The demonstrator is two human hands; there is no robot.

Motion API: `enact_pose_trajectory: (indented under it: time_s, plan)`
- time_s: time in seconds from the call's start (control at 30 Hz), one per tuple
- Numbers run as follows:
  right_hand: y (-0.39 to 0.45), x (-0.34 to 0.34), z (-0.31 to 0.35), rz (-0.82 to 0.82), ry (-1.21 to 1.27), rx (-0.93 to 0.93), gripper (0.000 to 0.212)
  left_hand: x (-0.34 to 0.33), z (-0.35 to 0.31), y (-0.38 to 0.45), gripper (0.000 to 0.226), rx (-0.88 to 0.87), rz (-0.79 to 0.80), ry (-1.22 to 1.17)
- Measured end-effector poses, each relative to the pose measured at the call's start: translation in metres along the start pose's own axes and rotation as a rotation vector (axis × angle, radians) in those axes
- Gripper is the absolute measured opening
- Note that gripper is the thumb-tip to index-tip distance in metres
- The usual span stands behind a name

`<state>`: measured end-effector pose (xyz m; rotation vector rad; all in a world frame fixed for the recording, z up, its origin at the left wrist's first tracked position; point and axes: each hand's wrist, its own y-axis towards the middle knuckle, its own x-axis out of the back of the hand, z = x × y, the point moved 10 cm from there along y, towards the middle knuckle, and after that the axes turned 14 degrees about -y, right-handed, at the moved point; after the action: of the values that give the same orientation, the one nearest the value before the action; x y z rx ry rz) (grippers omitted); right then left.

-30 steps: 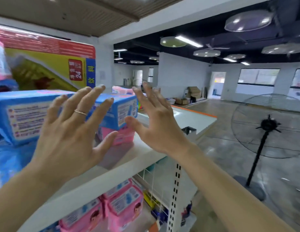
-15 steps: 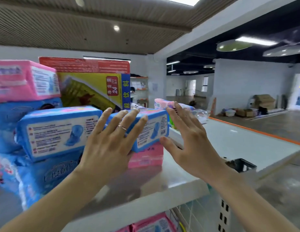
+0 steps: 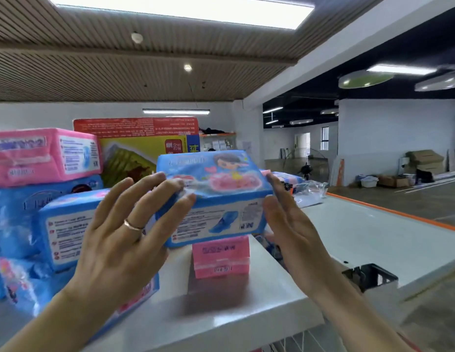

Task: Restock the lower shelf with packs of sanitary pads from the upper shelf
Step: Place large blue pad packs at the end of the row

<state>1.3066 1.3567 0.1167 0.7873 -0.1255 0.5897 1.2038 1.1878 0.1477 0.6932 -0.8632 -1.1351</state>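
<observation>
Near the upper shelf's front edge, the left hand and right hand pressed flat-fingered against a blue pack's ends; unclamped, it risked slipping.

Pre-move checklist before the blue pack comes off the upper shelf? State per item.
1. Both hands on the pack: ok. Left hand fingers lie over the left end of the blue pack; right hand palm presses its right end.
2. Pack clear of what is under it: cannot tell. It sits tilted right above the pink pack; contact is hidden.
3. Neighbouring blue pack undisturbed: ok, apart from the held one, behind the left hand.
4. Stacked pink pack at far left steady: ok, lying flat.
5. Path toward the shelf edge: ok, nothing in front.
6. Lower shelf space: cannot tell, out of view.
</observation>
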Motion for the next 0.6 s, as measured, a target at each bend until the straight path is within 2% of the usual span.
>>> enact_pose_trajectory:
  time_s: [0.07, 0.1, 0.2, 0.27, 0.33, 0.4, 0.47, 0.53, 0.6]
  plan:
    - [0.0, -0.01, 0.007, 0.061, 0.14, -0.038, 0.041, 0.008, -0.001, -0.001, 0.041, -0.006, -0.018, -0.004]
    - [0.001, -0.015, 0.009, 0.096, 0.194, -0.045, 0.039, 0.011, -0.002, -0.002, 0.037, -0.007, -0.026, -0.006]
    - [0.007, -0.025, 0.02, 0.154, 0.307, -0.049, 0.067, 0.019, -0.005, -0.003, 0.031, -0.041, -0.051, 0.003]
    - [0.019, -0.021, 0.03, 0.105, 0.337, -0.032, 0.063, 0.023, 0.003, 0.002, 0.038, -0.036, -0.051, 0.016]
    - [0.031, -0.016, 0.038, 0.041, 0.355, -0.028, 0.057, 0.026, 0.015, 0.009, 0.055, 0.032, -0.022, -0.015]
    - [0.04, -0.017, 0.041, -0.01, 0.4, -0.026, 0.056, 0.025, 0.029, 0.016, 0.059, 0.171, 0.037, -0.161]
    - [0.045, -0.021, 0.047, -0.054, 0.485, -0.003, 0.058, 0.02, 0.033, 0.019, 0.084, 0.27, 0.102, -0.374]
    - [0.047, -0.025, 0.053, -0.094, 0.553, 0.043, 0.058, 0.024, 0.038, 0.018, 0.104, 0.347, 0.035, -0.561]
    - [0.048, -0.03, 0.063, -0.118, 0.562, 0.115, 0.055, 0.03, 0.048, 0.014, 0.101, 0.588, -0.02, -0.786]
